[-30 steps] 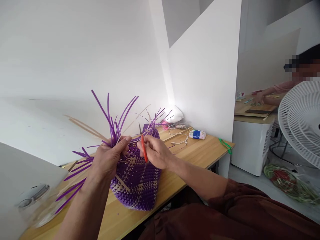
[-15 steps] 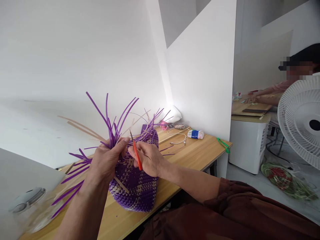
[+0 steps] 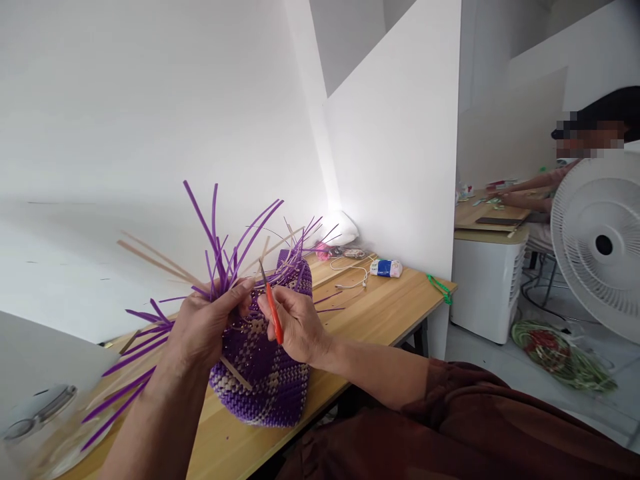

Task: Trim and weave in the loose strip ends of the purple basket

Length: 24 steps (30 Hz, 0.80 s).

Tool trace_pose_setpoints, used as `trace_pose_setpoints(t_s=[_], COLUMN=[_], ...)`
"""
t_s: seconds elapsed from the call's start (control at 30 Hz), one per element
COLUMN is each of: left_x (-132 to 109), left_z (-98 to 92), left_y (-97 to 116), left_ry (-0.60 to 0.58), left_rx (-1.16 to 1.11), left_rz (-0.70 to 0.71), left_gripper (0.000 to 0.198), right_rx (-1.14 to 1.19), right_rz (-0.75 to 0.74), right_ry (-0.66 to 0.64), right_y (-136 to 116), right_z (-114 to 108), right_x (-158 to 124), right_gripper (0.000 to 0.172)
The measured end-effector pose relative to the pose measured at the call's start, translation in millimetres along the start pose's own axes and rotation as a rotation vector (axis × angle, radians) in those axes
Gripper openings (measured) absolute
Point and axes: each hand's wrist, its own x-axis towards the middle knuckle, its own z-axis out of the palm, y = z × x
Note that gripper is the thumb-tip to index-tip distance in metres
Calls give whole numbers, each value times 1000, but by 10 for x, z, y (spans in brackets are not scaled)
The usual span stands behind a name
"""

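A purple and beige woven basket [image 3: 273, 380] stands on the wooden table, with long loose strips sticking out around its upper edge. My left hand [image 3: 205, 327] is closed around a bunch of purple strips [image 3: 220, 260] at the near side of the basket; the exact grip is partly hidden behind the thumb. Close beside it, my right hand [image 3: 300, 327] grips a slim orange-handled pointed tool [image 3: 273, 312], its dark tip upward. Whether it is scissors or an awl I cannot tell. Beige strips [image 3: 155, 260] fan out to the left.
On the table [image 3: 370, 327] lie a white cable [image 3: 345, 267], a blue and white packet [image 3: 386, 268] and a green braided strip [image 3: 440, 289]. A clear plastic container [image 3: 40, 427] is at lower left. To the right are a white fan [image 3: 580, 247], a strip coil [image 3: 560, 353] and another person.
My hands have drawn slightly apart, the left shifting left and a little down with the strips. The whole view has turned slightly. Both hands keep their hold.
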Motion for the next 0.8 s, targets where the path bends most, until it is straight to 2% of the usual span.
trace_pose_setpoints(t_s=[0.27,0.53,0.7,0.8], left_x=[7,10,8,5], left_z=[-14,1,-4,6], left_y=[-28,-24,-27,-9], left_ry=[-10,-34,-49,-64], left_rx=[23,35,69,77], left_rz=[7,-10,22,26], left_gripper=[40,42,43,44], right_rx=[40,123,-31,-24], right_rz=[13,-15,-19,-6], right_ry=[0,-160,-125,-95], right_y=[87,76,-13,-1], right_z=[-75,-132,-115,-73], right_x=[-56,-34,-16,-18], right_gripper=[42,38,35,36])
